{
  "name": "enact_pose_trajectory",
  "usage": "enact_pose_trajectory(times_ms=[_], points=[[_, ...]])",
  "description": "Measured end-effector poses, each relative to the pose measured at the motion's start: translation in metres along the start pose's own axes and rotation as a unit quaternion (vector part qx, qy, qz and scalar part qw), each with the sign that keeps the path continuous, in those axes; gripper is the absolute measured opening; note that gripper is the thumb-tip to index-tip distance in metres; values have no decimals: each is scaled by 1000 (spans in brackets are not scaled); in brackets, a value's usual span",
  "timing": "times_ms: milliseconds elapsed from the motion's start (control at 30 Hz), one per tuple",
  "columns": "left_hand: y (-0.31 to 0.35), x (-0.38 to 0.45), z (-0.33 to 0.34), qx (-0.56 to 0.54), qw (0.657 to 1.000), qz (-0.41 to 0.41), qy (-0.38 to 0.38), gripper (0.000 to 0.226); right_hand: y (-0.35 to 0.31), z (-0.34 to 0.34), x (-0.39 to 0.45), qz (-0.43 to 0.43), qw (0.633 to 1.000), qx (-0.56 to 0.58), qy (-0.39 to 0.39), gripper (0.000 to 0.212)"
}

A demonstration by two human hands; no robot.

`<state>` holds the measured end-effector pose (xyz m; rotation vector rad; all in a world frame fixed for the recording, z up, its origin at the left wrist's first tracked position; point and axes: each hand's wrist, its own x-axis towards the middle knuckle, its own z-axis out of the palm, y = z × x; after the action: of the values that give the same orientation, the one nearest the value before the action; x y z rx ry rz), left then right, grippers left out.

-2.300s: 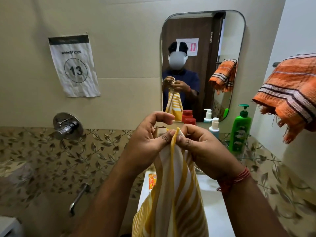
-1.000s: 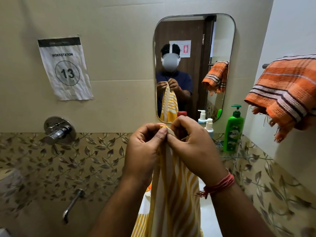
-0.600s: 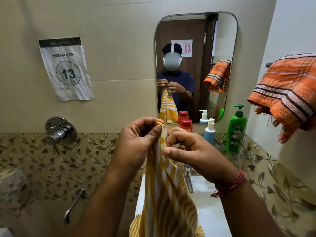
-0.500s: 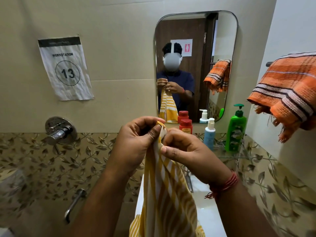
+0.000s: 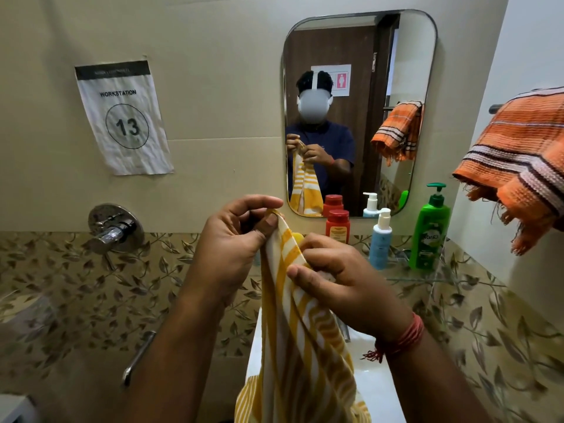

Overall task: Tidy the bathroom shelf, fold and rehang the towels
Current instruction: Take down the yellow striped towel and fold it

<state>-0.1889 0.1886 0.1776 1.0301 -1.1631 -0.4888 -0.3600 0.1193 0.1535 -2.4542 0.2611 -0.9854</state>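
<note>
We've got the yellow-and-white striped cotton towel (image 5: 302, 337) hanging over the white basin, our left hand (image 5: 232, 248) pinching its top corner, our right hand (image 5: 338, 279) pinching the edge just below, and a loose grip could drop it among three bottles, with one orange striped towel (image 5: 518, 166) far right.

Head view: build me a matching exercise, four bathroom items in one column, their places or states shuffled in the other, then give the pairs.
Items
1. yellow striped towel
2. orange towel
3. green pump bottle
4. workstation 13 sheet

Places or states
A. stuck on the wall left of the mirror
B. pinched at its top edge by the left hand and the right hand
C. draped over a rail on the right wall
D. upright on the glass shelf

Pairs: 1-B, 2-C, 3-D, 4-A
</note>
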Motion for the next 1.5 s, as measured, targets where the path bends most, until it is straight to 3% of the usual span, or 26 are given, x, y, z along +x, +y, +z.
enact_pose_trajectory(times_ms=[67,100,200,333,500,700,833,900,967,1033,1100,1233,1367,1500], points=[[-2,2,-2,7,1000,5,15,30,-7,11,0,-70,972,-212,66,27],[-3,3,-2,15,1000,6,18,31,-11,16,0,-96,960,-250,85,27],[-4,2,0,20,1000,8,14,30,-17,27,-3,-113,964,-204,127,29],[-3,3,0,-2,999,27,40,29,-13,26,-3,-14,968,-195,155,25],[-2,4,-1,-6,998,28,54,25,-20,28,-4,-14,998,-31,59,23],[2,-1,0,-22,998,31,48,23,-22,28,-8,73,988,137,-2,16],[4,-1,-3,-63,996,21,63,19,-16,31,-9,121,988,69,61,20],[4,0,-5,-76,994,16,71,19,-9,32,-9,120,987,-37,103,29],[5,0,-6,-79,995,15,57,19,-2,32,-7,92,987,-94,90,37],[9,-2,-8,-87,996,11,1,21,-1,28,-2,89,995,32,37,32],[13,-4,-11,-87,993,6,-75,20,-1,23,3,99,972,208,-35,26],[20,-7,-19,-81,989,-3,-119,20,3,22,4,29,964,263,4,15],[17,-5,-24,-67,995,-4,-69,22,2,24,2,12,979,202,40,15],[10,-4,-24,-27,1000,9,0,22,6,32,1,-49,992,-60,99,21]])
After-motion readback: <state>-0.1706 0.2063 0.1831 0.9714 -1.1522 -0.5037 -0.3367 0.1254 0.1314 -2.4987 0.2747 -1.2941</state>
